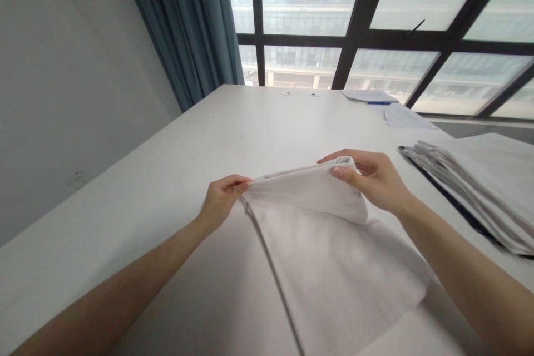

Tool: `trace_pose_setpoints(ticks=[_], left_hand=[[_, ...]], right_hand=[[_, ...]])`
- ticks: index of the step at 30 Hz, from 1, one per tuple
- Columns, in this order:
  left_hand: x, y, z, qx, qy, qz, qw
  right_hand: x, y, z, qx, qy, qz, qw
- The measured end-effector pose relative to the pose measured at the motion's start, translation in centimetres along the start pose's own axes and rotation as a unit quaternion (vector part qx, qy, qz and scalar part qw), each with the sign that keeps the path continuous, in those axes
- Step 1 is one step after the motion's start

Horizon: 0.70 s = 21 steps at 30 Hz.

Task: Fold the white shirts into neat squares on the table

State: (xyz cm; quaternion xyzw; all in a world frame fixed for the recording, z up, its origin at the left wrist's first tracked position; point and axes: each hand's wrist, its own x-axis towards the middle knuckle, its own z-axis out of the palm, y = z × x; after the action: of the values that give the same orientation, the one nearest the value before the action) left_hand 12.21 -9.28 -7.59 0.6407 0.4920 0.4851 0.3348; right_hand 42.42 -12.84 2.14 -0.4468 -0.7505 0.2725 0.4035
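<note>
A white cloth (329,267) with its far part folded over is spread towards me on the table. At its far left corner, my left hand (221,200) pinches the fabric between thumb and fingers. My right hand (371,178) grips the folded far right edge, thumb on the near side and fingers behind, mostly hidden by the fabric. Both hands hold this far edge raised above the tabletop. The cloth's near end runs out of view at the bottom.
The white table (258,122) reaches to the window. On the right lies a stack of folded white cloths (492,178) with a dark layer beneath. Papers (367,95) and a blue pen (379,103) lie at the far right. A blue curtain (187,22) hangs at the left.
</note>
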Motion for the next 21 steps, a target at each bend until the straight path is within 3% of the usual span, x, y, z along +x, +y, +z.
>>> trace_pose_setpoints(ticks=[10,13,18,21], left_hand=[[0.0,-0.4,0.2,0.011,0.022,-0.015,1.000],[0.1,-0.6,0.3,0.013,0.022,-0.031,0.999],[0.2,-0.9,0.3,0.011,0.008,-0.020,1.000],[0.1,-1.0,0.3,0.027,0.007,-0.003,1.000]], right_hand=[[0.4,1.2,0.7,-0.002,0.051,0.011,0.999],[0.8,2.9,0.2,-0.014,-0.005,0.041,0.999],[0.8,6.3,-0.6,-0.055,-0.161,0.109,0.979],[0.7,8.0,0.2,-0.052,-0.160,0.114,0.979]])
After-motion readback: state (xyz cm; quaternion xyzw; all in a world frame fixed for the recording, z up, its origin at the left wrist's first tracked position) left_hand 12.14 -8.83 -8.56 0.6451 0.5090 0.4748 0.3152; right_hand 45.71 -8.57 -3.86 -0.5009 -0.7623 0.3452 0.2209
